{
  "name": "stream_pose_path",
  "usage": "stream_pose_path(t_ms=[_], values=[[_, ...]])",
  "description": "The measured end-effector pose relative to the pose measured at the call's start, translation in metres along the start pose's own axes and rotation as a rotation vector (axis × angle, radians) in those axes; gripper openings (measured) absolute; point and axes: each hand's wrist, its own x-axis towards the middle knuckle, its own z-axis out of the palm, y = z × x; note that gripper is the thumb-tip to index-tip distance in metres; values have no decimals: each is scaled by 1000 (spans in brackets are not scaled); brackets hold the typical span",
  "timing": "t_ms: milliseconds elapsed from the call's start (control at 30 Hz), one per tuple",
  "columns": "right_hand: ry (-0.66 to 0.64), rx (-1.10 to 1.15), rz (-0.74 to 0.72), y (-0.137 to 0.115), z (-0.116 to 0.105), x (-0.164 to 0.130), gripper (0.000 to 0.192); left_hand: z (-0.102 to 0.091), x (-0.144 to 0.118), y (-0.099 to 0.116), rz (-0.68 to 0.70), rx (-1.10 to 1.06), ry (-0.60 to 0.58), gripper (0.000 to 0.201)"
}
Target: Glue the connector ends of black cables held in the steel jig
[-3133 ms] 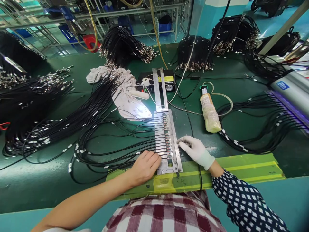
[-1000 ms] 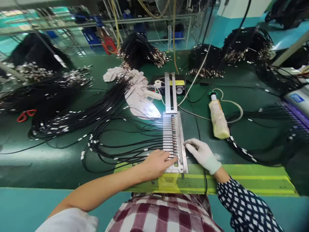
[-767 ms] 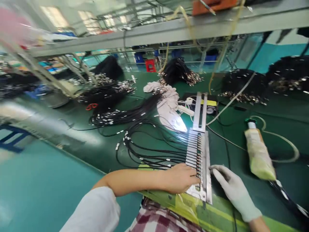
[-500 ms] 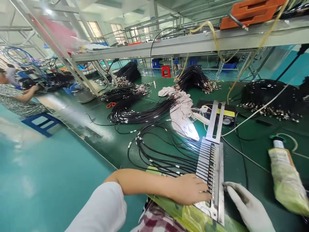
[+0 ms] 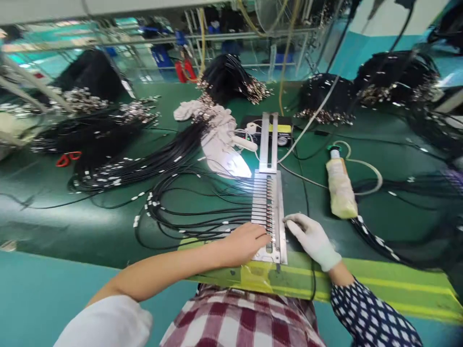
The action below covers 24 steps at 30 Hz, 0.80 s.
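My view has swung back down from the hall. My left hand (image 5: 248,241) still presses flat on the metal fixture (image 5: 269,212), grip empty; gloved right hand (image 5: 313,236) rests open-fingered beside its right rail, cables (image 5: 202,221) leftward.

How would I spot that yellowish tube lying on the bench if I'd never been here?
Start at the green bench and find the metal comb-like jig between the two hands. The tube lies to its right, beyond the gloved right hand. It is the one pale yellow, wrapped thing among black cables, with a thin hose looping from its green-ringed top.
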Motion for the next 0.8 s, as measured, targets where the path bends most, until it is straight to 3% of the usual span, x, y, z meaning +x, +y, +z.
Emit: stream_pose_path(t_ms=[167, 300, 533, 800], values=[[10, -9, -1, -7, -1, -2, 25, 1, 0, 0, -68, -130, 102, 25], [9, -31, -24, -12, -2, -2, 25, -1, 0, -2, -38, -136, 164, 29], [-4, -37, -17, -7, -2, -2, 24, 2, -1, -6, 46, -47, 163, 30], [5, -52, -5, -7, -1, -2, 24, 1, 9, 1, -125, -270, 141, 19]])
